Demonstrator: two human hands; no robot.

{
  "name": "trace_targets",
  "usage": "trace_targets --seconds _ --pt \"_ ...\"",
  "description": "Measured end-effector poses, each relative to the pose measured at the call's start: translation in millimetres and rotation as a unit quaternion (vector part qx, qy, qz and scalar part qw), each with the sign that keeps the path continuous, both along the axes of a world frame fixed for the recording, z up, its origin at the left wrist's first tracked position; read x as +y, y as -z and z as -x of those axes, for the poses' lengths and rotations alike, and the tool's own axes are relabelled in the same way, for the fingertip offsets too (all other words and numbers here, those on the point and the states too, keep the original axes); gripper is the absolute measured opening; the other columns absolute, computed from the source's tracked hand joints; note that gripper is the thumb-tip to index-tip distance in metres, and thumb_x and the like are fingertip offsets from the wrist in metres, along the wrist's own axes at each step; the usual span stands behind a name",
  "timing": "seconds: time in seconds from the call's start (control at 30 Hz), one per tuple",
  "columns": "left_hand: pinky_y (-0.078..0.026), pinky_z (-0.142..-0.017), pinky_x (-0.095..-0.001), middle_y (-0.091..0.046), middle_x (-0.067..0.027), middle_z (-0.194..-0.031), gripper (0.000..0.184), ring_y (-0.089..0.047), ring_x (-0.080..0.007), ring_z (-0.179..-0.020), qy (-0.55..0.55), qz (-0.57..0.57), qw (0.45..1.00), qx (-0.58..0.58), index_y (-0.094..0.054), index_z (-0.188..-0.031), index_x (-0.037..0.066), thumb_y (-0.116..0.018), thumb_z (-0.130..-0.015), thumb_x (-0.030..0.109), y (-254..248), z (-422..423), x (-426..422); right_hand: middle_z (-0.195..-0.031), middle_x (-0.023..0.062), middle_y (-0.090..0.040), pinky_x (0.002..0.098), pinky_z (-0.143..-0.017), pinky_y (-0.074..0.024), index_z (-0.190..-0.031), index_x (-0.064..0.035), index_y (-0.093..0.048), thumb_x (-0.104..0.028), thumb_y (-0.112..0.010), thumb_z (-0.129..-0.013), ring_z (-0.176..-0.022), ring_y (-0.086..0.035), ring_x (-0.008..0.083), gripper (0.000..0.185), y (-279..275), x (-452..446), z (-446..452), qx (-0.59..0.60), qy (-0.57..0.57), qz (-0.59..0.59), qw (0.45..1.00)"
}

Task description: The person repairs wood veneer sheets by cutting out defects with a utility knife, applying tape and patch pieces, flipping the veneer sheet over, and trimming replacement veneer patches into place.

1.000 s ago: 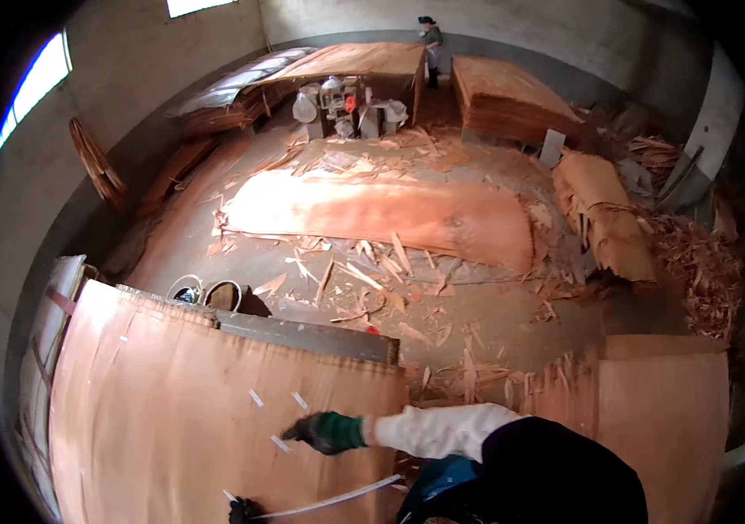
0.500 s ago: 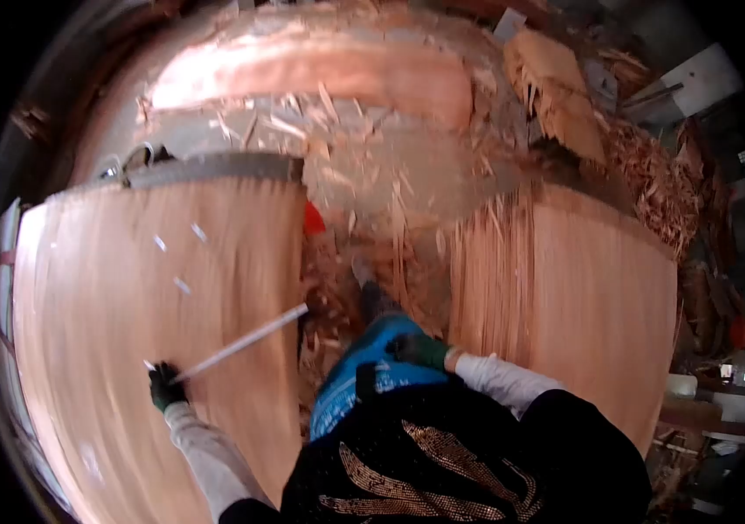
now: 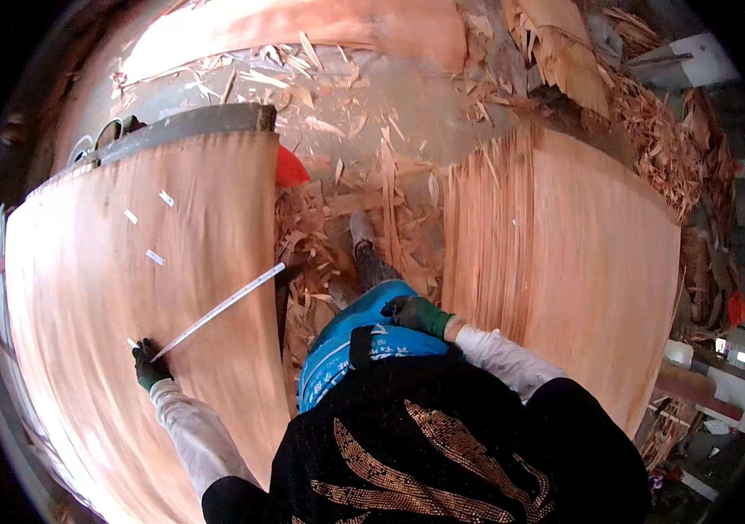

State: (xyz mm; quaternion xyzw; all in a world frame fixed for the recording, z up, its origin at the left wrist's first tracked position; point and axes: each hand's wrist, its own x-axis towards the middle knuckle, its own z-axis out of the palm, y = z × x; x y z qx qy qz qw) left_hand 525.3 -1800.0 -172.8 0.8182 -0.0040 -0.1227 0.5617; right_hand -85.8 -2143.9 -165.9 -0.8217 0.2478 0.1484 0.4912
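My left hand [image 3: 149,363], in a dark green and black work glove, is closed on one end of a long white ruler-like stick [image 3: 220,311]. The stick slants across a stack of thin wood veneer sheets [image 3: 84,297] to its right edge. A small white tip [image 3: 132,343] shows at my fingers; its kind is unclear. Three short white strips [image 3: 155,258] lie farther up the sheets. My right hand [image 3: 419,315], gloved alike, is in front of my blue apron [image 3: 337,358] with its fingers curled; anything inside them is hidden.
Another veneer stack [image 3: 599,262] with a ragged left edge stands to my right. Wood scraps [image 3: 307,236] cover the floor between the stacks. A red object [image 3: 290,166] sits by the left stack's corner. Farther ahead lie a broad veneer pile [image 3: 302,26] and several shavings.
The view has shifted, so both stacks and the strips appear higher and slightly left. My left hand still holds the white stick at a similar slant. My right hand stays by the apron.
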Motion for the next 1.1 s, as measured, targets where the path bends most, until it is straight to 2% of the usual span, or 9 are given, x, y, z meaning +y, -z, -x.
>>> trace_targets --seconds 0.07,0.1,0.23,0.33,0.4,0.5,0.57,0.6,1.1 --pt "-0.052 -0.071 -0.0376 -0.066 -0.0095 -0.088 0.027 -0.063 -0.0246 -0.08 -0.113 0.267 0.943 0.164 -0.062 -0.1 0.006 -0.054 -0.095 0.031 -20 16 -18 -0.125 0.0163 -0.058 0.0374 -0.101 -0.0396 -0.122 -0.0077 -0.06 -0.031 -0.053 -0.091 -0.115 -0.054 0.0296 0.04 55 -1 10 -0.12 0.001 0.032 0.992" --pt "-0.051 -0.069 -0.0364 -0.064 -0.0073 -0.084 0.025 -0.061 -0.0226 -0.076 -0.089 0.319 0.929 0.163 -0.063 -0.097 0.006 -0.056 -0.094 0.03 4 2 -10 -0.125 0.0149 -0.059 0.0354 -0.102 -0.0382 -0.122 -0.0079 -0.059 -0.03 -0.053 -0.091 -0.117 -0.053 0.0267 0.039 -50 -18 -11 -0.044 0.049 -0.048 0.997" --pt "-0.052 -0.061 -0.0352 -0.062 -0.0075 -0.073 0.022 -0.06 -0.0222 -0.065 -0.135 0.324 0.926 0.137 -0.064 -0.086 0.005 -0.061 -0.091 0.026 -11 25 -31 -0.143 0.0115 -0.041 0.0345 -0.111 -0.0263 -0.138 -0.01 -0.044 -0.035 -0.041 -0.099 -0.133 -0.036 0.0252 0.047 94 -16 13 -0.114 -0.006 0.005 0.993" --pt "-0.053 -0.057 -0.0358 -0.062 -0.0081 -0.069 0.024 -0.06 -0.0229 -0.06 -0.147 0.332 0.923 0.128 -0.063 -0.083 0.002 -0.059 -0.091 0.024 -10 24 -33 -0.115 0.0192 -0.062 0.0364 -0.094 -0.044 -0.115 -0.0018 -0.062 -0.02 -0.047 -0.095 -0.104 -0.06 0.0306 0.031 182 -33 17 -0.236 -0.14 0.133 0.952" --pt "-0.052 -0.054 -0.0357 -0.062 -0.0085 -0.067 0.029 -0.061 -0.0223 -0.059 -0.026 -0.099 0.979 -0.179 -0.063 -0.084 -0.001 -0.055 -0.093 0.026 -19 42 -40 -0.115 0.0192 -0.062 0.0365 -0.094 -0.044 -0.115 -0.0018 -0.062 -0.02 -0.047 -0.095 -0.104 -0.06 0.0307 0.031 98 -41 -6 -0.114 -0.12 0.063 0.984" --pt "-0.051 -0.05 -0.0415 -0.064 -0.0122 -0.066 0.028 -0.064 -0.0265 -0.058 -0.008 -0.325 0.911 -0.253 -0.062 -0.085 0.007 -0.064 -0.086 0.034 5 20 -28 -0.115 0.0191 -0.062 0.0365 -0.094 -0.044 -0.115 -0.002 -0.062 -0.02 -0.047 -0.094 -0.104 -0.06 0.0307 0.031 45 -47 -36 -0.054 -0.088 0.05 0.993" --pt "-0.051 -0.06 -0.0392 -0.06 -0.0078 -0.07 0.02 -0.058 -0.0239 -0.065 -0.025 0.108 0.994 -0.02 -0.062 -0.095 0.006 -0.057 -0.09 0.025 -13 32 -33 -0.115 0.0191 -0.062 0.0365 -0.094 -0.044 -0.115 -0.0021 -0.062 -0.02 -0.047 -0.094 -0.104 -0.06 0.0308 0.031 30 -50 -48 -0.041 -0.079 0.05 0.995" --pt "-0.05 -0.066 -0.0403 -0.054 -0.0069 -0.07 0.015 -0.053 -0.0246 -0.067 -0.192 0.394 0.879 0.186 -0.06 -0.101 0.005 -0.055 -0.09 0.014 -63 67 -56 -0.115 0.0191 -0.062 0.0365 -0.094 -0.044 -0.115 -0.0021 -0.062 -0.02 -0.047 -0.094 -0.104 -0.06 0.0308 0.031 25 -54 -54 -0.038 -0.077 0.054 0.995" --pt "-0.052 -0.063 -0.0424 -0.062 -0.0085 -0.079 0.025 -0.059 -0.0269 -0.069 -0.15 0.43 0.867 0.204 -0.062 -0.109 0.008 -0.061 -0.09 0.024 -49 50 -40 -0.115 0.0189 -0.062 0.0365 -0.093 -0.0441 -0.114 -0.0027 -0.063 -0.02 -0.047 -0.094 -0.103 -0.06 0.0312 0.031 5 -61 -88 -0.02 -0.044 0.068 0.997"
